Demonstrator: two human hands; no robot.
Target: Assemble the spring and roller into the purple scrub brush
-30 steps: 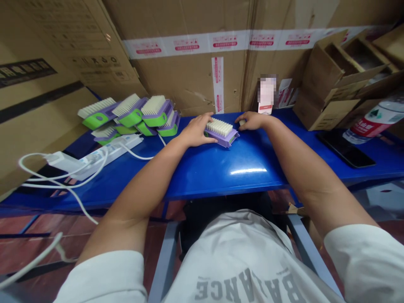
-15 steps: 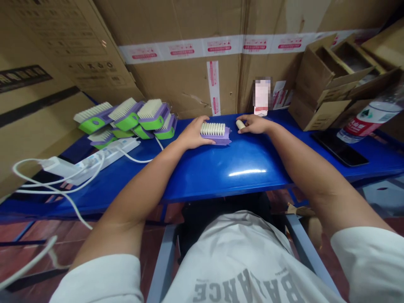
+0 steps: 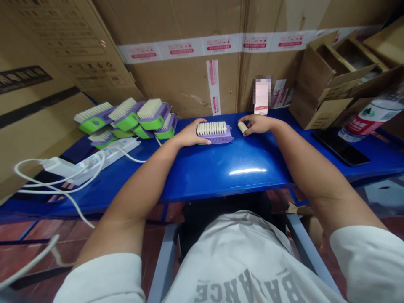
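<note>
A purple brush (image 3: 215,132) with cream bristles facing up lies on the blue table (image 3: 221,168). My left hand (image 3: 188,135) grips its left end, thumb along the near side. My right hand (image 3: 259,124) sits just right of the brush and holds a small cream cylinder (image 3: 242,127) at its fingertips, resting on the table. A pile of several green-and-purple brushes (image 3: 126,120) lies at the back left.
A white power strip (image 3: 94,159) with white cables lies on the left. Large cardboard boxes (image 3: 189,50) wall the back and left. Open small boxes (image 3: 334,80), a water bottle (image 3: 369,115) and a black phone (image 3: 341,147) are at the right.
The brush has been turned from slanted to square with the table edge under my left hand. The cream cylinder, first hidden under my right hand, now shows at its fingertips.
</note>
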